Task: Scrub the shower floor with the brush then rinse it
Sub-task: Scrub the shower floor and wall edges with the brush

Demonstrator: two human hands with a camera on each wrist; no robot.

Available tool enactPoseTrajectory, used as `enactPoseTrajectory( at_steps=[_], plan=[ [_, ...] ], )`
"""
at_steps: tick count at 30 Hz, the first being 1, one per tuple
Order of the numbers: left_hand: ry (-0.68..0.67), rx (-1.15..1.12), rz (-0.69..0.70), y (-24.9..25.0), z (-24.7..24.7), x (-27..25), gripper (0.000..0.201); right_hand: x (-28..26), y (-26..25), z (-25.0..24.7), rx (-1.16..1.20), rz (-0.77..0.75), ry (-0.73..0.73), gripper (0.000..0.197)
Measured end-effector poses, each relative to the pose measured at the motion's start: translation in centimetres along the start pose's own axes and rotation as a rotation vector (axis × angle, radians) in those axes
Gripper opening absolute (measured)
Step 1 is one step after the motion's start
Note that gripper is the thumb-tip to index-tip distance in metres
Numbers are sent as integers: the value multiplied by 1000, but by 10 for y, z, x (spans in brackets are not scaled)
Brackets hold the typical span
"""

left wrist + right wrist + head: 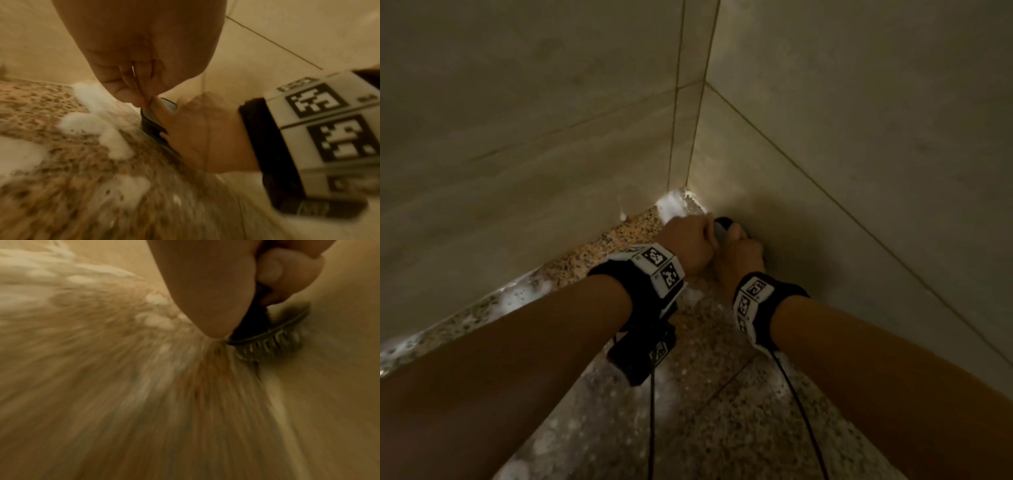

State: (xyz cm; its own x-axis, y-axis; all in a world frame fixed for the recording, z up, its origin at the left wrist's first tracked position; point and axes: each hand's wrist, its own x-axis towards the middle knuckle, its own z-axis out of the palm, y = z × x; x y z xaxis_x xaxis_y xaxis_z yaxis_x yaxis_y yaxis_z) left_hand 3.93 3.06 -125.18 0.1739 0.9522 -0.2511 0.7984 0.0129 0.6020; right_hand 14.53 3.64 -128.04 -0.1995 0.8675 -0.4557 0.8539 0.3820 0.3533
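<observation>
In the far corner of the shower, both hands hold a dark scrub brush (721, 227). My left hand (690, 240) curls round the top of its handle as a fist (133, 91). My right hand (741, 251) grips the handle lower down (216, 296). The brush head (267, 345) has pale bristles pressed on the speckled stone floor (722, 394), right at the foot of the right wall. White foam (669, 205) lies in the corner just beyond the hands, with more foam (92, 97) on the floor beside the brush. Most of the brush is hidden by the hands.
Beige tiled walls close in on the left (517, 137) and right (859, 137), meeting at the corner. Wet foam patches (517, 298) run along the left wall's base. Black cables (652, 411) hang from the wrist cameras over the floor.
</observation>
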Motion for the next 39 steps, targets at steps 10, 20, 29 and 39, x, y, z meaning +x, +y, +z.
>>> enactPoseTrajectory(
  at_steps=[10, 20, 29, 39],
  plan=[
    [130, -195, -114, -51, -15, 31, 60, 79, -34, -35, 162, 21, 152, 68],
    [64, -121, -139, -30, -16, 9, 53, 35, -12, -17, 138, 4, 22, 59],
    [46, -80, -179, -12, -28, -3, 49, -26, 25, -4, 233, -35, -51, 53],
    [-24, -11, -101, 4, -10, -8, 44, -51, 16, 28, 280, 118, -50, 51]
  ],
)
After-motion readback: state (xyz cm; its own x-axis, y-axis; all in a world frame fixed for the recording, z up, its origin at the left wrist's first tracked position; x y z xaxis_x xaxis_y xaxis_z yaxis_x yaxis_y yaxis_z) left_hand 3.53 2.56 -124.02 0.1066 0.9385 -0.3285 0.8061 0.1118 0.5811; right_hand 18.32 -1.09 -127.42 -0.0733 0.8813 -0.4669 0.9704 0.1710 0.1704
